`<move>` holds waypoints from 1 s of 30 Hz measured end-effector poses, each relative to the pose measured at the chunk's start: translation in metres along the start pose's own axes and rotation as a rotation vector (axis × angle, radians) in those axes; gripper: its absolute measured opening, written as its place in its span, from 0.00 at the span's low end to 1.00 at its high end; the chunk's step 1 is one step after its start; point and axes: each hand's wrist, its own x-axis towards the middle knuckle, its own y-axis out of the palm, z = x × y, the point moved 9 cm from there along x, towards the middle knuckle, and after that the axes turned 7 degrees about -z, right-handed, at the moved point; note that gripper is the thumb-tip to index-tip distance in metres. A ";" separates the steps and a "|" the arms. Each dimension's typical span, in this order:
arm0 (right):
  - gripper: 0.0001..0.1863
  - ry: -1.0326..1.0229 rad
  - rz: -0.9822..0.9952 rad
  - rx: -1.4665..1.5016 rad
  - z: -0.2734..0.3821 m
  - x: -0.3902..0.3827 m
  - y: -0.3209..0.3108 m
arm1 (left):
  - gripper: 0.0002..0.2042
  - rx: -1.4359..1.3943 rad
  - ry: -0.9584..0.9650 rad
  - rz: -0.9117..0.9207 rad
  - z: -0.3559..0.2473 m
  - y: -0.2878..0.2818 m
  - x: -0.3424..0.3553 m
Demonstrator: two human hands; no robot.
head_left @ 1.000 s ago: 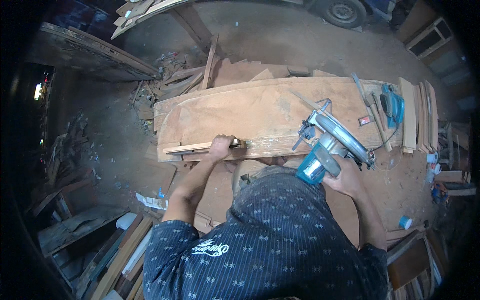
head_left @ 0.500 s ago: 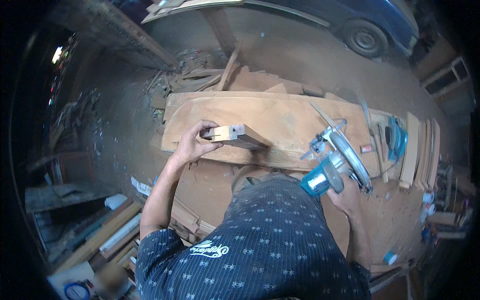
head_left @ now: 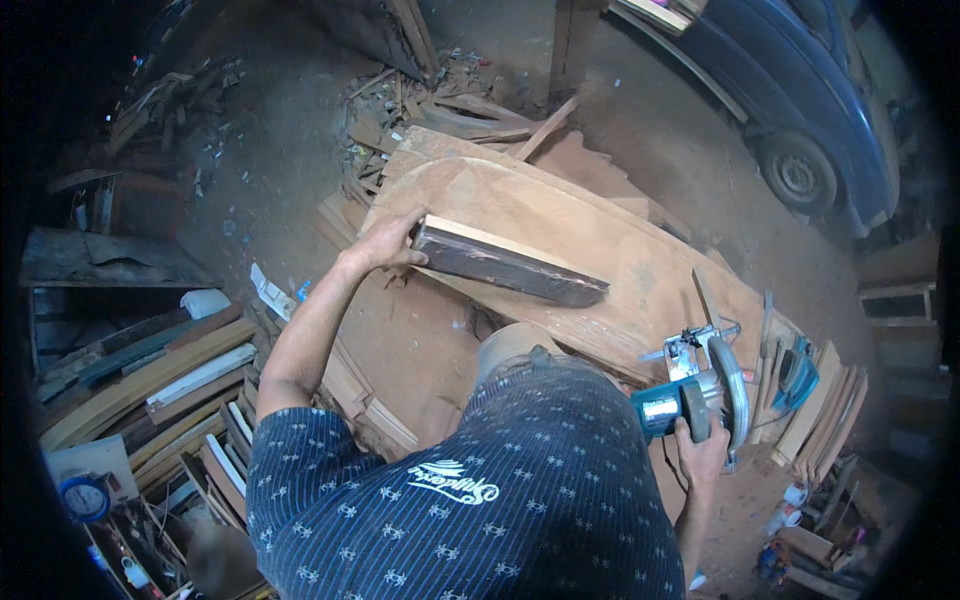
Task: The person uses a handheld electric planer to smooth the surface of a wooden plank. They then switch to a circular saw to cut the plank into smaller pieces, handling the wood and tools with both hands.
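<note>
Board (head_left: 508, 266) turned, long dark side exposed

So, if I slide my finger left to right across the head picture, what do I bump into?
Round blue-rimmed disc → bare left hand → long dark-brown wooden board → teal and silver circular saw → small teal power tool.

Noted blue car (head_left: 800, 90), upper right; spotted stacked lumber (head_left: 150, 385), lower left, with blue-rimmed dial (head_left: 85, 499) near; logged scrap wood (head_left: 478, 124), upper centre.
</note>
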 end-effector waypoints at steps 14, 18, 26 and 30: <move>0.17 0.115 -0.037 -0.108 0.145 -0.016 0.072 | 0.23 -0.158 0.050 0.009 0.178 0.136 0.059; 0.18 0.082 -0.009 -0.133 0.166 -0.014 0.088 | 0.19 -0.165 -0.032 0.069 0.224 0.161 0.065; 0.16 0.115 0.023 -0.248 0.191 -0.010 0.099 | 0.18 -0.181 -0.031 0.046 0.305 0.130 0.066; 0.16 0.145 0.043 -0.217 0.207 -0.015 0.105 | 0.17 -0.130 -0.002 0.041 0.305 0.101 0.064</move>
